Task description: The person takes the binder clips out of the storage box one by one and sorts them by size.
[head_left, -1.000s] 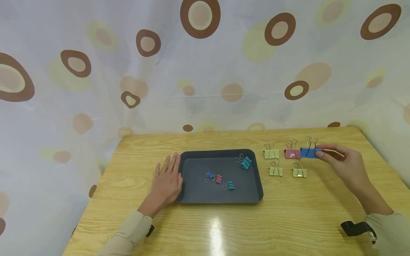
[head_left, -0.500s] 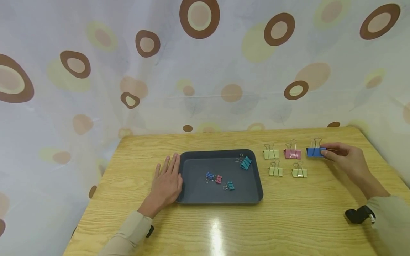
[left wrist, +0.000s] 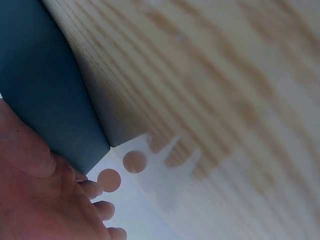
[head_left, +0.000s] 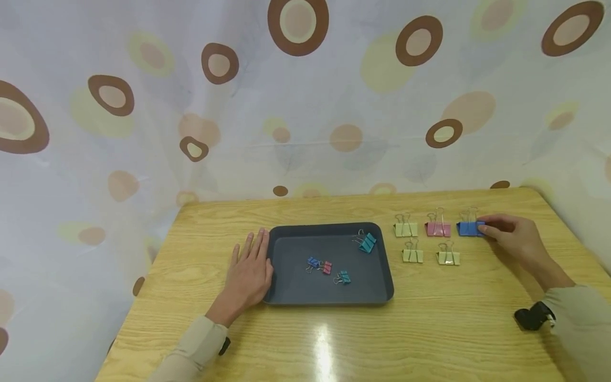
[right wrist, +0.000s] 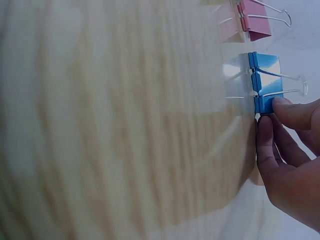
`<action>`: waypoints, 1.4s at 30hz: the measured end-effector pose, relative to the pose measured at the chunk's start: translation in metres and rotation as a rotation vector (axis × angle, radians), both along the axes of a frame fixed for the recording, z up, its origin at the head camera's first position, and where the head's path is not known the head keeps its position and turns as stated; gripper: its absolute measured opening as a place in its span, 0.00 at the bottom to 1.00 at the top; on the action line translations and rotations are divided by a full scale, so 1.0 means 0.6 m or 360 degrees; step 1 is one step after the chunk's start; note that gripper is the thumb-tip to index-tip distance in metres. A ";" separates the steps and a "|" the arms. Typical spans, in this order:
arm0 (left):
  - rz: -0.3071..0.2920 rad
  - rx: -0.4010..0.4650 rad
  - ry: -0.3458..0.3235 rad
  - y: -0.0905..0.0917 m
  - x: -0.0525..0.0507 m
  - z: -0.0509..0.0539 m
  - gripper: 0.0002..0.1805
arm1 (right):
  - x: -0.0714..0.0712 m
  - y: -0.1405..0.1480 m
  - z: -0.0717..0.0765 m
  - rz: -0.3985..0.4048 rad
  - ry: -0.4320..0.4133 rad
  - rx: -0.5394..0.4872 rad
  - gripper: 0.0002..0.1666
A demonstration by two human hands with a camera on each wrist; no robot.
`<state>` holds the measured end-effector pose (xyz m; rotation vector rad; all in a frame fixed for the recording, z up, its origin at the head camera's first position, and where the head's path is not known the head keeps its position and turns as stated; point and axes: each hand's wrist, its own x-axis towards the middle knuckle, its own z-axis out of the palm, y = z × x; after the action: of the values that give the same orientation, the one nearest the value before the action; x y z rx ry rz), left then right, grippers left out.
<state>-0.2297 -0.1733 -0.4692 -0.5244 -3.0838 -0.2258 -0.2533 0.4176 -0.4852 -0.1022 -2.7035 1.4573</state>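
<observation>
At the right end of the back row, a blue binder clip (head_left: 470, 229) stands on the table. My right hand (head_left: 517, 241) pinches its right end between thumb and fingers; the right wrist view shows the thumb on the blue clip (right wrist: 267, 82). To its left stands a pink clip (head_left: 437, 229), apart from it. My left hand (head_left: 246, 276) lies flat, fingers straight, against the left side of the dark tray (head_left: 329, 298). In the left wrist view, the hand (left wrist: 45, 195) is beside the tray wall (left wrist: 50, 85).
Inside the tray lie a small blue clip (head_left: 313, 262), a small pink clip (head_left: 326, 267) and two teal clips (head_left: 367, 243). Right of the tray stand three pale green clips (head_left: 406, 229). A patterned curtain (head_left: 305, 106) hangs behind the table.
The blue clip, held in my right hand, has moved right, away from the pink clip, and now stands a little apart from it. My left hand has stayed at the tray.
</observation>
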 end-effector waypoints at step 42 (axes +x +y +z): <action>0.0001 -0.0049 0.0005 0.001 0.000 -0.002 0.35 | 0.078 -0.161 0.069 0.0191 0.0439 -0.0198 0.16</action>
<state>-0.2296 -0.1725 -0.4707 -0.5240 -3.0891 -0.1780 -0.2066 0.3212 -0.4438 0.2406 -2.4355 1.5417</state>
